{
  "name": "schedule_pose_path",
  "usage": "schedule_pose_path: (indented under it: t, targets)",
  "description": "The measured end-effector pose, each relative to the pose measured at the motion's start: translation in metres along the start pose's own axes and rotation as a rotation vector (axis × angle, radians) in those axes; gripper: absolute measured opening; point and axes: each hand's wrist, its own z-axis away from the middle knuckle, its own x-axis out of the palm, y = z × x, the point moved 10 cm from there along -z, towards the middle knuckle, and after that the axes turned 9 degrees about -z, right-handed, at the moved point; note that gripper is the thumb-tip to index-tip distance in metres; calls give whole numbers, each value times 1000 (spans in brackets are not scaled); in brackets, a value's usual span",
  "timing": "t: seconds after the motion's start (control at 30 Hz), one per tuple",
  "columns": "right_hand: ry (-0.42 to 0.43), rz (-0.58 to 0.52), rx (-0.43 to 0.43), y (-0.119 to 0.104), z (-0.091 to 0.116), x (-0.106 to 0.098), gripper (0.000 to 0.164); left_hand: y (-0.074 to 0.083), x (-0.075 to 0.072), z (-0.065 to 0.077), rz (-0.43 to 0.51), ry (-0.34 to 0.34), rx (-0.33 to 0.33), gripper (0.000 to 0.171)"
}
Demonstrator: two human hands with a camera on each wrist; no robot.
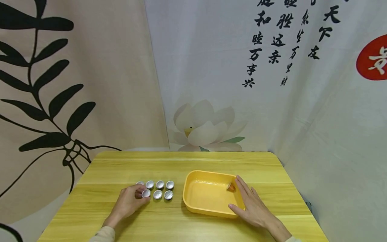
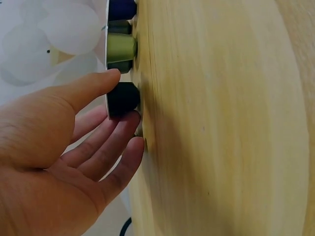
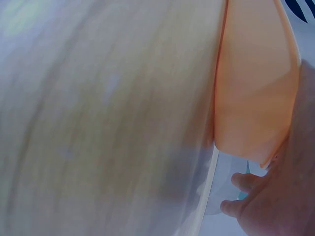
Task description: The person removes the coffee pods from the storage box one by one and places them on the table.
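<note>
My left hand (image 1: pixel 128 200) has its thumb and fingers around a black coffee capsule (image 2: pixel 122 100) at the left end of the nearer row. The capsule's silver lid (image 1: pixel 146 193) faces up in the head view. Beside it stand several more capsules in two rows, among them a green capsule (image 2: pixel 121 47) and a dark blue capsule (image 2: pixel 122 9) in the left wrist view. With fingers spread and fairly straight, my right hand (image 1: pixel 255 209) rests against the right side of a yellow tray (image 1: pixel 207 198). An orange-brown capsule (image 1: pixel 231 187) lies tipped inside it, near those fingers.
The wooden table (image 1: pixel 163 227) ends at a back edge against a hanging cloth (image 1: pixel 211 67) printed with characters and a lotus. Another cloth (image 1: pixel 121 84) with dark leaves hangs at the left. In the right wrist view the tray's side wall (image 3: pixel 256 88) looks orange.
</note>
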Motion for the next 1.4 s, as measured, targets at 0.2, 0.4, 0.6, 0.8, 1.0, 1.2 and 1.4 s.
schedule_pose_path:
  t: [0.2,0.4,0.6,0.8,1.0,1.2,1.4]
  targets:
    - [1,1,0,0,0,0,100,0,1,-1,16,-11,-13,34]
    - [-4,-4,6,0,0,0,100,-1,1,0,35,-14,-21,38]
    - [-9,-7,10,0,0,0,101,-5,0,3,49,-35,-43,42]
    - [-10,-7,3,-1,0,0,100,-9,-6,10,20,-37,-47,50]
    - [-8,-3,0,-1,-1,-1,100,-12,-15,20,-17,-28,-53,59]
    - [-8,-2,1,-1,0,-1,100,-6,-26,26,-19,-28,-33,66]
    - [-6,0,-1,-1,-1,-1,101,5,-37,28,-59,8,1,71]
